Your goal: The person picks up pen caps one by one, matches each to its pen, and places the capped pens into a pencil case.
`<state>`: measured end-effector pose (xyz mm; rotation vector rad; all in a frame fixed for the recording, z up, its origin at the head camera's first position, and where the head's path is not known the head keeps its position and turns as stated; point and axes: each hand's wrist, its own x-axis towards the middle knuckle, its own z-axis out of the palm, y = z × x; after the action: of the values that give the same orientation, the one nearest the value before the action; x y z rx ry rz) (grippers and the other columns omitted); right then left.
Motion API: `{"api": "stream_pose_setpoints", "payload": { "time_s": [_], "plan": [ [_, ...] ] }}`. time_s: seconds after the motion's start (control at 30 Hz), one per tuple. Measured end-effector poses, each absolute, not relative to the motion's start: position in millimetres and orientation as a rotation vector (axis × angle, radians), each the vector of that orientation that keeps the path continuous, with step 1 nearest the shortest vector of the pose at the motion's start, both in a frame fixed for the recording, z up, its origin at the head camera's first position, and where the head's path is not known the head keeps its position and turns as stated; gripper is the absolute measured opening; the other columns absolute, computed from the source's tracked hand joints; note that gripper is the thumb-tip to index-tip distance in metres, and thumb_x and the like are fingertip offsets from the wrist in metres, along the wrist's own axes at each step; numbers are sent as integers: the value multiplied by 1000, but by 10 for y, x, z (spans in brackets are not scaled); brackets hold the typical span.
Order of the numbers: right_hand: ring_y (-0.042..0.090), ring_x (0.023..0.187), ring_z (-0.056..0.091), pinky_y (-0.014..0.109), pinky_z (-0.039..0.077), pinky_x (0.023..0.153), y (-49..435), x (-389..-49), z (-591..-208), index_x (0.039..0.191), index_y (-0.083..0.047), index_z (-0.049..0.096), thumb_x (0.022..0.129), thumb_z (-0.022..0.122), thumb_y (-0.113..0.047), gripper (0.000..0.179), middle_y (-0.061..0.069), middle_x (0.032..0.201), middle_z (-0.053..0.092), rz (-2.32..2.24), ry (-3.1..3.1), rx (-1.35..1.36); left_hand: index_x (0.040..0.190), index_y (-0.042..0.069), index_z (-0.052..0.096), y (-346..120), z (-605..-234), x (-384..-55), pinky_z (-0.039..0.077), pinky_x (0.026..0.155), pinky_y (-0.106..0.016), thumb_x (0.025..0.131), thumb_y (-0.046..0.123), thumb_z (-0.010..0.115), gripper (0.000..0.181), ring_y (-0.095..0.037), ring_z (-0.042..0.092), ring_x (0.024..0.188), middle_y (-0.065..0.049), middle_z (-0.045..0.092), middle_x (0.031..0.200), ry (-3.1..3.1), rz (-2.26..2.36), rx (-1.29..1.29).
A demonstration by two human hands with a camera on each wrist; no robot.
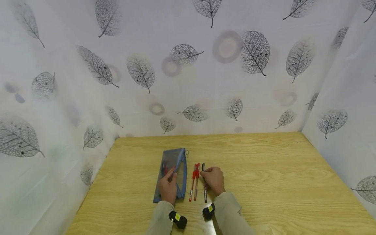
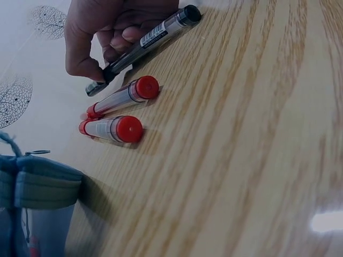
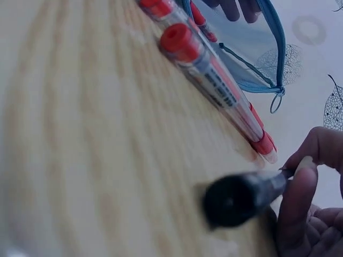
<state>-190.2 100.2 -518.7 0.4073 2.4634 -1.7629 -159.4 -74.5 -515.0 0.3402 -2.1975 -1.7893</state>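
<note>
My right hand (image 1: 214,179) pinches a black-capped gel pen (image 1: 205,195) near its cap, thumb against fingers. In the left wrist view this black pen (image 2: 155,37) slants close over the table. My left hand (image 1: 168,189) grips the edge of a blue see-through zip pouch (image 1: 184,186), whose zipped side gapes toward the pens. Inside the pouch, dark and red pens (image 1: 165,168) show through the mesh. Between the hands lie two red gel pens (image 1: 192,187) side by side, their caps pointing away from me.
The wood-grain table (image 1: 264,169) runs to a leaf-print sheet (image 1: 191,81) at the back and both sides. Each wrist wears a small black camera (image 1: 178,220). A zip-pull ring (image 3: 276,101) hangs from the pouch's corner.
</note>
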Motion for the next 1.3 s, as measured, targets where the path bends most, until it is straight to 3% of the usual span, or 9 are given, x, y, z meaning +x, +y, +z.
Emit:
{"api": "stream_pose_setpoints", "payload": {
  "time_s": [0.33, 0.47, 0.57, 0.67, 0.83, 1.03, 1.1, 1.17, 1.3],
  "plan": [
    [11, 57, 53, 25, 44, 48, 1010, -1887, -5259, 97, 5, 64, 83, 67, -9, 20, 8, 78, 64, -1999, 2440, 419, 121, 8, 67, -751, -5132, -1576, 43, 99, -49, 94, 7, 60, 28, -29, 54, 122, -8, 63, 127, -2220, -1786, 360],
    [12, 61, 56, 24, 47, 49, 1014, -1880, -5268, 100, 7, 62, 85, 65, -5, 19, 9, 82, 64, -2155, 2351, 397, 122, 10, 67, -752, -5128, -1567, 49, 82, -36, 95, 7, 60, 28, -24, 61, 101, -8, 63, 127, -2233, -1779, 361],
    [12, 61, 59, 25, 51, 50, 1026, -1884, -5284, 102, 8, 61, 86, 64, -3, 20, 8, 81, 66, -2243, 2262, 381, 122, 10, 67, -753, -5124, -1564, 46, 66, -29, 95, 6, 60, 29, -23, 56, 78, -9, 62, 127, -2233, -1782, 353],
    [14, 61, 62, 29, 55, 53, 1053, -1888, -5306, 105, 10, 59, 87, 64, -1, 22, 9, 80, 67, -2323, 2166, 346, 122, 9, 67, -754, -5125, -1568, 49, 71, -32, 95, 7, 60, 29, -26, 59, 83, -9, 62, 127, -2234, -1779, 350],
    [16, 64, 65, 33, 58, 58, 1115, -1885, -5326, 110, 9, 56, 86, 66, 0, 28, 10, 82, 68, -2405, 2034, 284, 122, 8, 67, -750, -5127, -1571, 45, 94, -46, 95, 6, 60, 29, -28, 54, 121, -9, 63, 127, -2230, -1771, 351],
    [16, 65, 66, 33, 58, 62, 1170, -1843, -5312, 115, 12, 54, 87, 66, 2, 33, 9, 82, 69, -2445, 2009, 213, 121, 11, 68, -744, -5139, -1565, 48, 71, -33, 94, 7, 61, 28, -26, 62, 95, -8, 64, 125, -2242, -1756, 370],
    [16, 65, 66, 33, 58, 62, 1174, -1833, -5303, 116, 13, 54, 87, 67, 3, 34, 9, 82, 68, -2469, 1993, 224, 121, 10, 68, -743, -5144, -1561, 49, 73, -35, 94, 7, 60, 28, -27, 62, 96, -8, 64, 126, -2236, -1766, 368],
    [16, 64, 67, 34, 58, 63, 1167, -1831, -5291, 117, 13, 54, 86, 67, 3, 35, 9, 82, 69, -2494, 1962, 251, 121, 10, 68, -743, -5142, -1563, 47, 86, -39, 94, 7, 60, 28, -26, 58, 113, -8, 63, 126, -2229, -1774, 364],
    [17, 64, 67, 37, 58, 61, 1113, -1856, -5242, 115, 12, 54, 86, 67, 3, 33, 13, 85, 69, -2502, 1914, 280, 121, 9, 68, -742, -5123, -1562, 50, 83, -40, 94, 7, 60, 28, -28, 61, 103, -9, 63, 126, -2222, -1786, 367]
  ]
}}
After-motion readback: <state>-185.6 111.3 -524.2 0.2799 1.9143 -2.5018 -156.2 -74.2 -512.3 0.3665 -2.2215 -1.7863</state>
